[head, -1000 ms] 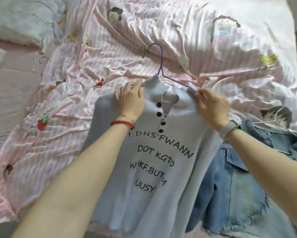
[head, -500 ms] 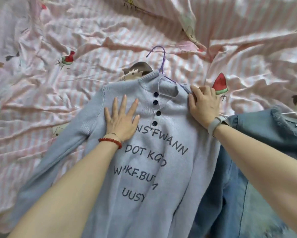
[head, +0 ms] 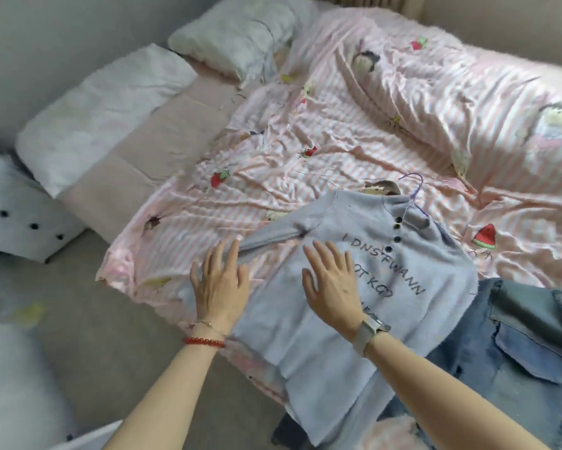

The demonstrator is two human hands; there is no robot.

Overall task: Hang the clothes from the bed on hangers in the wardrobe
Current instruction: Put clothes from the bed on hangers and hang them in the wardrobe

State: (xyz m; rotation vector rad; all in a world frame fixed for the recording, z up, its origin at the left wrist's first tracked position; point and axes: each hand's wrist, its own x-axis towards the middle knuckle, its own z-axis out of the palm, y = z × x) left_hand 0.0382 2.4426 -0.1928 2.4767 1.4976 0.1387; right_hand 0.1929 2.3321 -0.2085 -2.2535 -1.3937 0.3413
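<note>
left hand point(head: 220, 289) – fingers spread flat on sleeve | right hand point(head: 333, 284) – fingers spread flat on pale blue knit lettered sweater point(head: 399, 274) | thin purple wire hanger point(head: 416, 193) beyond fingertips, in collar | on pink striped bed sheet point(head: 273, 190)

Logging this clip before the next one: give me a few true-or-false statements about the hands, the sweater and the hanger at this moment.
1. Both hands lie flat with straight fingers. True: left hand, right hand.
2. The purple hanger has its hook sticking out of the sweater's collar. True.
3. The right hand grips the hanger's hook. False: it rests on the lilac sweater, well below the collar.
4. The denim garment lies to the sweater's left. False: it lies on its right.
5. The sweater hangs in the wardrobe. False: it lies on the striped bedsheet.
</note>
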